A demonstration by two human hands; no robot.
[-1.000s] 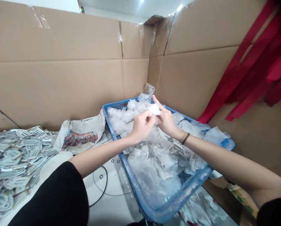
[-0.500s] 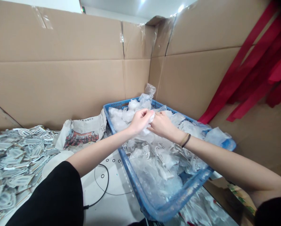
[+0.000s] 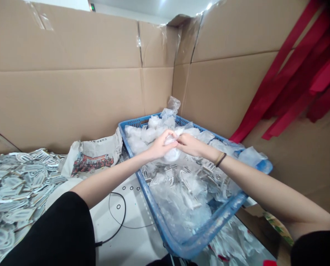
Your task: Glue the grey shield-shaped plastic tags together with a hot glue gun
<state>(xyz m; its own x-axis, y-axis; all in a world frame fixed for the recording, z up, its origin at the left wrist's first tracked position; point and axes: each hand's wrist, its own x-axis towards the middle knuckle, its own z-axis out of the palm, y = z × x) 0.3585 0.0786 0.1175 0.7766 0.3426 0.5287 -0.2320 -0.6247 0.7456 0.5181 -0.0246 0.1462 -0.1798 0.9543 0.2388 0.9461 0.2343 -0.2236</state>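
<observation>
Above the middle of a blue basket [image 3: 151, 192], my left hand [image 3: 163, 144] and my right hand [image 3: 189, 144] meet around a crumpled clear plastic bag [image 3: 172, 153]. The fingers of both hands are closed on the bag, and its lower part bulges out beneath them. What the bag holds is too blurred to tell. Many similar plastic bags lie in the basket, some with white and grey flat pieces [image 3: 187, 179] showing through. A dark band circles my right wrist.
A heap of flat white-and-grey pieces [image 3: 21, 188] covers the left side, beside a crumpled newspaper [image 3: 95, 157]. A black cable [image 3: 123, 218] curves over the white table [image 3: 131, 244]. Cardboard walls [image 3: 84, 92] stand behind, with red strips [image 3: 275, 81] at right. More plastic lies below the basket.
My hands have shifted slightly, with the left fingers now curled round the bag's top and more of the bag showing below. The view has moved a little.
</observation>
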